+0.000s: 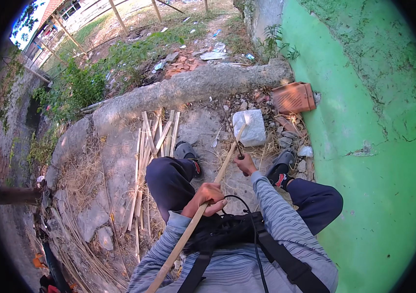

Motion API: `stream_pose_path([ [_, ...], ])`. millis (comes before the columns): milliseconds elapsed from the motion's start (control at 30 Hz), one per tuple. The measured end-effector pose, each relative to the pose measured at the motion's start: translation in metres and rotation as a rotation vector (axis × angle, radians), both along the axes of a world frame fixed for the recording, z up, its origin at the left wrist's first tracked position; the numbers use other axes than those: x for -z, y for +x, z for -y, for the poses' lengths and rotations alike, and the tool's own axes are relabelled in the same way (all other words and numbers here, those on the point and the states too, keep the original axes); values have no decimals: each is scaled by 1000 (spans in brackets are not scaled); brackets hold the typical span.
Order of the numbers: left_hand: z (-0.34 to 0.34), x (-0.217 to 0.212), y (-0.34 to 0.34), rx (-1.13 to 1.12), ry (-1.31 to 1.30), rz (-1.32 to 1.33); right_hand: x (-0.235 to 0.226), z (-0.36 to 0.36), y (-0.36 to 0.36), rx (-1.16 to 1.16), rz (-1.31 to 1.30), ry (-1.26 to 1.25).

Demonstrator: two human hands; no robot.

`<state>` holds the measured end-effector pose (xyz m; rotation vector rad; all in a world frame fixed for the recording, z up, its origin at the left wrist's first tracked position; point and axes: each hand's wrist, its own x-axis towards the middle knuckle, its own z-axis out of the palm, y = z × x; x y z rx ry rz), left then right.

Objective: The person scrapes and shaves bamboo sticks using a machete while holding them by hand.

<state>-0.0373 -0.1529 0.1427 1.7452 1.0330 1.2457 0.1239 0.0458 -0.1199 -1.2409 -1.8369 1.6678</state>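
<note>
The left hand (209,198) clenches a strip (179,244) aslant, tip over the white block (255,134), the right hand (247,164) a knife (240,156) beside it, seemingly for trimming, which calls for a steady hold.

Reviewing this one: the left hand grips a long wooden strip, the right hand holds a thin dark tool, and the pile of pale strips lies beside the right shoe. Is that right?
Not quite: the head view shows the pile of pale strips beside the left shoe, not the right one. The rest stands.
</note>
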Motion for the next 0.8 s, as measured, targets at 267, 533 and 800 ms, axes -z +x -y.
stream_pose_path([
  [267,-2,-5,-6,-63,-36,86,0,27,-9,1,-84,-64],
  [533,-10,5,-16,-69,1,104,19,-22,-2,73,90,92],
  [800,-4,4,-32,-193,-34,193,0,-1,-19,-103,-5,234],
])
